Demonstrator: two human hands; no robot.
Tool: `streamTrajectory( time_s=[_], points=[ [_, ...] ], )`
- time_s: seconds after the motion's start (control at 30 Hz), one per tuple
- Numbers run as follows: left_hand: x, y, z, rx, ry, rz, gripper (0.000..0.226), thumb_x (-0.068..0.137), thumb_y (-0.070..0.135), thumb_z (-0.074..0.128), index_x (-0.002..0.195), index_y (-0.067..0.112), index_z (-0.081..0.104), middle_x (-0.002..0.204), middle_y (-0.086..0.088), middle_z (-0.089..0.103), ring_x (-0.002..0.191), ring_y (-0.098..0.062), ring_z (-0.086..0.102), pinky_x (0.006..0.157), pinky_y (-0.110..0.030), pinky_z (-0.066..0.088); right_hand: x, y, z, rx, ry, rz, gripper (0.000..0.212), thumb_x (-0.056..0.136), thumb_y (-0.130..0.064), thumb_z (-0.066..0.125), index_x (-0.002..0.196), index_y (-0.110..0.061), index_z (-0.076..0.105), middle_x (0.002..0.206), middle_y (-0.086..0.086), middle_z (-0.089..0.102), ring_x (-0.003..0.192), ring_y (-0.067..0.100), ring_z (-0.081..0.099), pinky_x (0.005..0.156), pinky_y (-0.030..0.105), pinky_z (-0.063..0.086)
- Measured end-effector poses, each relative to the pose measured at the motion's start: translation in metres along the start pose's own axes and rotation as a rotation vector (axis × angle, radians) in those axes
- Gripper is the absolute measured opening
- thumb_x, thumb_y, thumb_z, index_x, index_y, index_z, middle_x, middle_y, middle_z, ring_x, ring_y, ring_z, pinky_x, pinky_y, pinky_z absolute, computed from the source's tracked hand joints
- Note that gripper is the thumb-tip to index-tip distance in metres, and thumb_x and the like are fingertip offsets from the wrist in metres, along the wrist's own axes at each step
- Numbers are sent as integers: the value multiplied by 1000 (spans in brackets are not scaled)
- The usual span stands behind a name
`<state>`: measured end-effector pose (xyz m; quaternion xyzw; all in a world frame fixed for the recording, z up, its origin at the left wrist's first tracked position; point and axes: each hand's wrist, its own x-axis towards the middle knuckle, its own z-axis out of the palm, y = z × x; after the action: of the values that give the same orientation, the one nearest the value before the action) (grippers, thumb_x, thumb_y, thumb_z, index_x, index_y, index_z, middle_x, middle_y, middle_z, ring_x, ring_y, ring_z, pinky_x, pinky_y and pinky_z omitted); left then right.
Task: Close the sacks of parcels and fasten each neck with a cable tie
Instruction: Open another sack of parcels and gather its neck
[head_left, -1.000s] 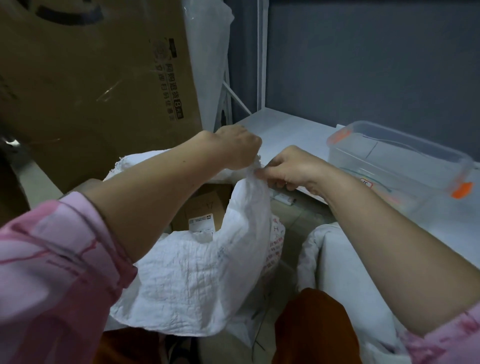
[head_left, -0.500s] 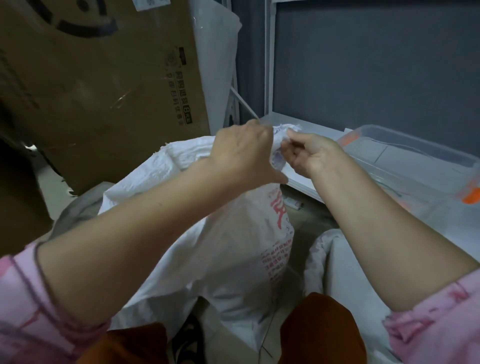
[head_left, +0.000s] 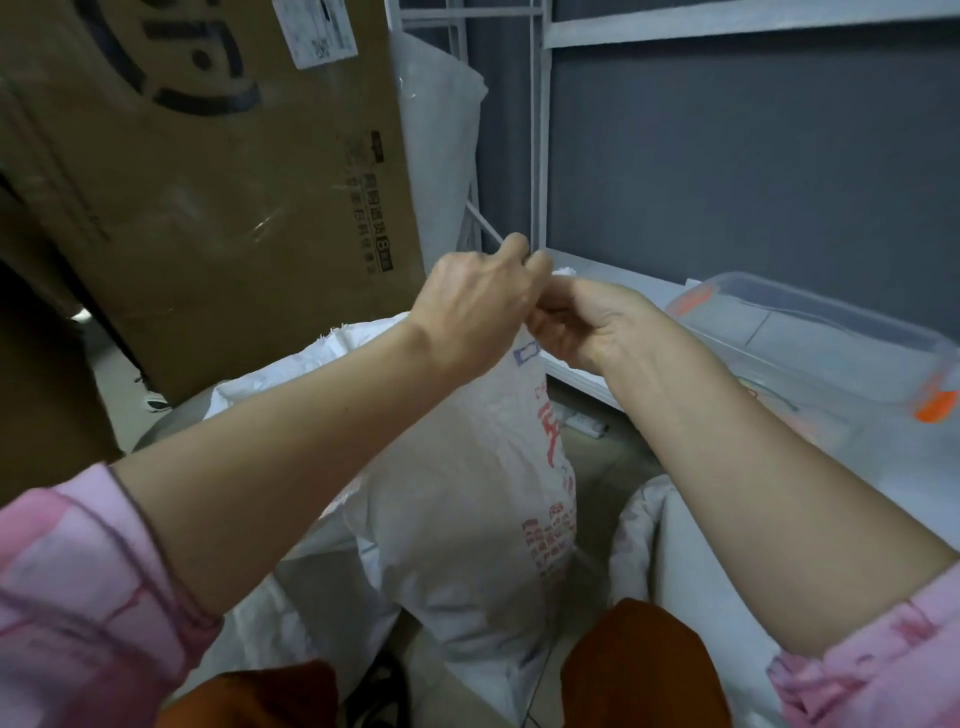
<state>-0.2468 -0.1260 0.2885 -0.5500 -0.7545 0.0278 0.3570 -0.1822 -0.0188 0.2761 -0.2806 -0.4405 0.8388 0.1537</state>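
A white woven sack (head_left: 467, 499) with red print stands on the floor between my knees, its mouth pulled up high. My left hand (head_left: 478, 306) grips the gathered top edge of the sack from the left. My right hand (head_left: 582, 325) pinches the same edge from the right, touching the left hand. A small tuft of the sack's rim (head_left: 563, 271) shows above my fingers. No cable tie is visible. The sack's contents are hidden.
A large cardboard box (head_left: 208, 182) leans at the left. A white metal shelf (head_left: 597, 280) runs behind, holding a clear plastic tub (head_left: 810, 338) with orange clips. Another white sack (head_left: 675, 566) lies at the right, and a further one (head_left: 441, 156) stands behind the box.
The sack's open mouth, which showed a parcel inside, has been pulled up and drawn together. Both hands rose with the edge and now meet at the top.
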Motion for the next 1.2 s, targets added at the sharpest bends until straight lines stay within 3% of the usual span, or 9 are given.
streamTrajectory(
  time_s=[0.1, 0.23, 0.4, 0.5, 0.63, 0.77, 0.87, 1.0, 1.2],
  points=[
    [-1, 4, -10, -149, -134, -152, 24, 87, 25, 60, 106, 14, 49, 97, -4, 49, 67, -21, 48, 55, -32, 34, 0, -1, 0, -39, -2, 12, 28, 90, 4, 54, 65, -8, 49, 42, 2, 50, 41, 7, 43, 29, 12, 25],
    [8, -18, -32, -416, -389, -384, 52, 67, 53, 76, 96, 12, 62, 91, 1, 62, 81, -21, 59, 66, -32, 49, 7, 9, -7, 127, -55, 22, 25, 92, 8, 46, 73, -7, 50, 61, 5, 50, 47, 7, 40, 30, 12, 23],
    [7, -18, -31, -343, -478, -362, 35, 70, 35, 81, 92, 13, 66, 82, -2, 63, 70, -20, 59, 57, -30, 47, 10, 14, -8, 239, -90, 10, 22, 94, 5, 46, 78, -9, 52, 67, 3, 48, 40, 5, 46, 30, 13, 25],
    [3, -14, -27, -181, -345, -337, 22, 81, 12, 70, 101, 9, 63, 86, -5, 56, 75, -24, 53, 62, -33, 40, 7, 12, -11, 154, -26, -38, 17, 91, 2, 54, 78, -9, 53, 68, 4, 50, 34, 3, 42, 29, 14, 24],
    [-2, -6, -23, -51, -205, -209, 29, 86, 3, 58, 114, 10, 56, 105, -8, 57, 88, -30, 60, 63, -31, 35, -7, 7, -13, -842, 429, -653, 19, 76, -12, 72, 88, -14, 56, 83, -3, 53, 61, 5, 51, 54, 22, 40],
    [-5, -2, -21, -86, -137, -152, 28, 89, 11, 58, 117, 12, 52, 108, -6, 53, 87, -30, 61, 62, -31, 34, -20, 6, -6, -1431, 147, -991, 11, 81, -17, 71, 86, -17, 61, 90, -6, 47, 84, 15, 45, 66, 28, 31],
    [-7, -3, -25, -211, -135, -224, 23, 86, 9, 60, 108, 10, 54, 102, -7, 53, 84, -31, 58, 63, -34, 37, -9, 14, -11, -1465, 180, -1204, 11, 84, -12, 67, 79, -3, 64, 79, 6, 54, 80, 22, 48, 60, 30, 32],
    [-4, -19, -44, -432, -410, -324, 37, 66, 21, 82, 96, 5, 65, 92, -7, 65, 83, -27, 62, 67, -38, 54, 1, 25, -17, -1415, 352, -1417, 16, 75, 5, 66, 68, -3, 54, 75, 11, 53, 65, 25, 48, 47, 28, 28],
    [-14, -27, -34, -338, -469, -280, 40, 72, 24, 78, 101, 6, 59, 100, -11, 59, 83, -28, 57, 67, -37, 49, 5, 25, -20, -1424, 348, -1568, 24, 66, 9, 62, 66, -6, 43, 69, 12, 46, 53, 18, 28, 45, 24, 23]
  ],
)
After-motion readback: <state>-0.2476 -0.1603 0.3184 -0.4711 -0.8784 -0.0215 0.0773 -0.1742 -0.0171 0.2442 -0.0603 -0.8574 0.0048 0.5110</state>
